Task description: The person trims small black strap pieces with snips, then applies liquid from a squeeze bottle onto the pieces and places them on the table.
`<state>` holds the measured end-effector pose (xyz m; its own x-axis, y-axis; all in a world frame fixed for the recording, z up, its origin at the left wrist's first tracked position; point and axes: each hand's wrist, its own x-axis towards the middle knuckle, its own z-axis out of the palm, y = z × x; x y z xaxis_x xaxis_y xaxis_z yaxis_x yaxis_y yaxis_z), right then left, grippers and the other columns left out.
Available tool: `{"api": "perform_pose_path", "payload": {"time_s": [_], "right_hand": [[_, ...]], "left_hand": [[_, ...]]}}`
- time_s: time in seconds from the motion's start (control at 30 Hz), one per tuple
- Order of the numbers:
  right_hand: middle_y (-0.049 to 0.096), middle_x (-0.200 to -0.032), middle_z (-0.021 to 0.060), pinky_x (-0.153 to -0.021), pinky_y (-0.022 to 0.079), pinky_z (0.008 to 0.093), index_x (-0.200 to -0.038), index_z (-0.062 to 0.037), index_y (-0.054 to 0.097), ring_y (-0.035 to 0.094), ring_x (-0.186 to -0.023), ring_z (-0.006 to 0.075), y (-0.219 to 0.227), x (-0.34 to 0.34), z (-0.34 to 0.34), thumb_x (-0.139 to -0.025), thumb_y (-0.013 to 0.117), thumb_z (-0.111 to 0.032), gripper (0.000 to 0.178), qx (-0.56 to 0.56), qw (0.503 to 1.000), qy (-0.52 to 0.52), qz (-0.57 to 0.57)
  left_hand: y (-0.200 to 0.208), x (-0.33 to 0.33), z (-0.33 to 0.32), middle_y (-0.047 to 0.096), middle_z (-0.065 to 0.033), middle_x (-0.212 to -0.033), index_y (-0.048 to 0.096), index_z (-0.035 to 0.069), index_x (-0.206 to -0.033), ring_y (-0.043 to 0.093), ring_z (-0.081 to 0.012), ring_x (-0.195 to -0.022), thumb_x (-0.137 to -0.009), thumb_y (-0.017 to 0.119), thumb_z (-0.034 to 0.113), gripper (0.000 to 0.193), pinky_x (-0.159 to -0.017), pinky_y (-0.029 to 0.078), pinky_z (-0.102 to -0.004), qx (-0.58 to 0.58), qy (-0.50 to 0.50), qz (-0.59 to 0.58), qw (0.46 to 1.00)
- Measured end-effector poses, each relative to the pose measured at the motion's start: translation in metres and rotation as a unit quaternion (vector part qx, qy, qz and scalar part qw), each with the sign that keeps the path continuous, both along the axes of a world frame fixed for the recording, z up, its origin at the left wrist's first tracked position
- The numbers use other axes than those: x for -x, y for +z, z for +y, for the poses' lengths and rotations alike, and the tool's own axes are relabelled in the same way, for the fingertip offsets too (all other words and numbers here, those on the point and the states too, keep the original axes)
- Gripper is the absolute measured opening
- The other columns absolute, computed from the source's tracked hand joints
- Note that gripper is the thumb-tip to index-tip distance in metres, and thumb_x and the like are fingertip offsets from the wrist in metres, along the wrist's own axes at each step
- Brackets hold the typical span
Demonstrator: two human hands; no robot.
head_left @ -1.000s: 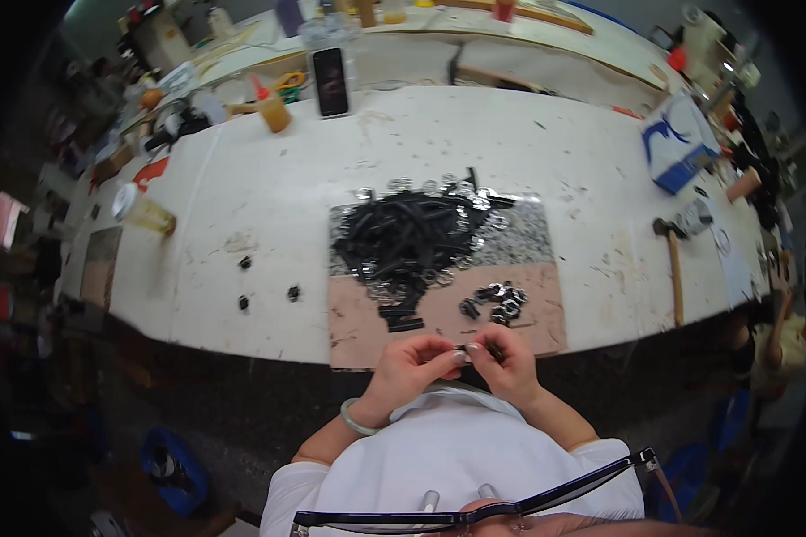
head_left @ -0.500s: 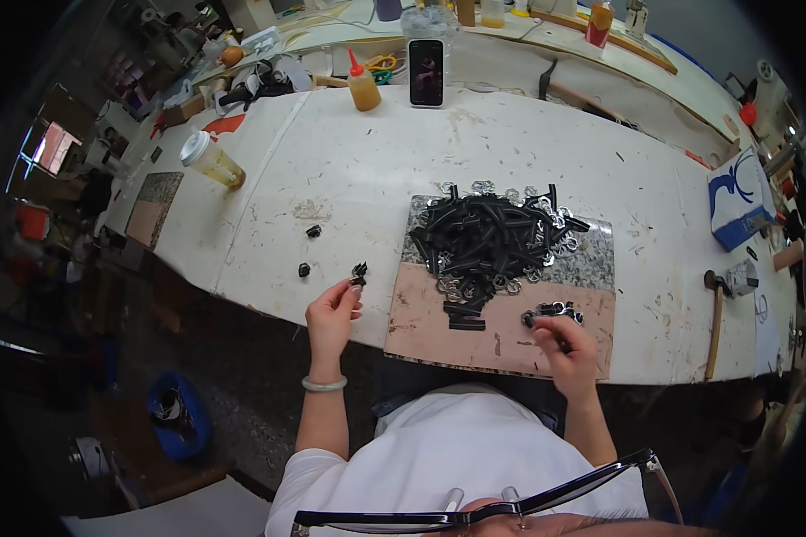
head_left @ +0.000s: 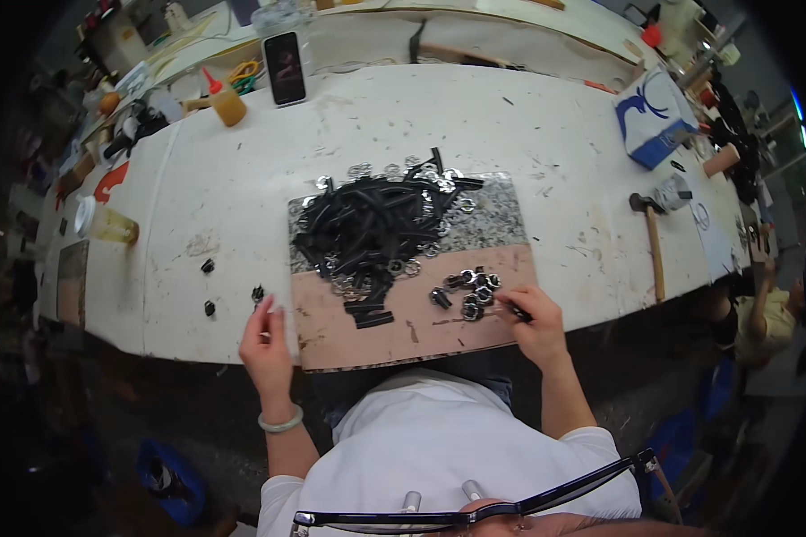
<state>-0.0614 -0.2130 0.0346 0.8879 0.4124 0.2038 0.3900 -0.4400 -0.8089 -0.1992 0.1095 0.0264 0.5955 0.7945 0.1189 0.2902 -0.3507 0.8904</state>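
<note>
My left hand (head_left: 267, 349) is near the table's front edge, left of the board. Its fingers are slightly apart, with nothing visible between them. Just beyond its fingertips is a small black piece (head_left: 258, 293). My right hand (head_left: 537, 333) pinches a short black strip (head_left: 518, 311) over the board's right side. Next to those fingers lies a small cluster of silver rings with black pieces (head_left: 475, 294). A large heap of black strips (head_left: 376, 215), mixed with silver rings, covers the far left of the board (head_left: 331, 345).
Two more small black pieces, one (head_left: 208, 266) behind another (head_left: 210, 309), lie at left. A lidded cup (head_left: 107, 222), a glue bottle (head_left: 226, 100) and a phone (head_left: 284, 70) stand beyond. At right are a hammer (head_left: 654, 246), a glass jar (head_left: 672, 192) and a blue-white box (head_left: 649, 116).
The whole view has swung, shifting the table leftward in it. My left hand has let go of the black piece. My right hand now holds a black strip to the right of the ring cluster.
</note>
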Motion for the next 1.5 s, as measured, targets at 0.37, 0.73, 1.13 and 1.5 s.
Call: {"api": "perform_pose_path", "payload": {"time_s": [0.37,0.73,1.13,1.5], "right_hand": [[0.054,-0.089,0.0073,-0.06,0.046,0.0348,-0.096,-0.0103,0.061,0.057,-0.074,0.0255,-0.011,0.017,0.021,-0.068,0.067,-0.01,0.028,0.104,0.994,0.017,-0.011],[0.054,-0.09,0.0124,-0.066,0.046,0.0287,-0.098,-0.0027,0.06,0.056,-0.079,0.0234,0.002,0.021,0.028,-0.069,0.065,0.003,0.03,-0.004,0.999,0.005,-0.047],[0.059,-0.085,0.0006,-0.064,0.043,0.0174,-0.111,0.0025,0.055,0.053,-0.076,0.0044,0.021,0.018,0.041,-0.08,0.064,-0.006,0.033,-0.25,0.902,0.116,0.332],[0.058,-0.076,0.0009,-0.043,0.031,0.0153,-0.107,0.0023,0.056,0.044,-0.051,0.0013,0.021,0.023,0.037,-0.079,0.062,-0.002,0.028,-0.308,0.849,0.066,0.424]], "left_hand": [[-0.007,-0.087,-0.105,0.055,-0.008,-0.093,0.061,0.005,-0.093,0.049,-0.0257,-0.088,-0.071,0.063,0.003,0.023,-0.073,0.044,-0.0331,-0.204,-0.413,-0.028,0.887],[0.002,-0.073,-0.127,0.058,-0.0067,-0.087,0.057,0.003,-0.099,0.056,-0.016,-0.077,-0.076,0.061,0.003,0.023,-0.067,0.047,-0.0275,-0.001,-0.389,-0.075,0.918],[0.025,-0.045,-0.106,0.062,-0.0066,-0.095,0.057,0.001,-0.109,0.061,-0.0113,-0.082,-0.082,0.06,0.008,0.028,-0.055,0.047,-0.02,0.537,-0.343,-0.024,0.771],[0.033,-0.046,-0.118,0.063,-0.0091,-0.091,0.058,-0.002,-0.103,0.061,-0.0128,-0.075,-0.08,0.061,0.004,0.024,-0.055,0.048,-0.0211,0.5,-0.331,-0.025,0.8]]}}
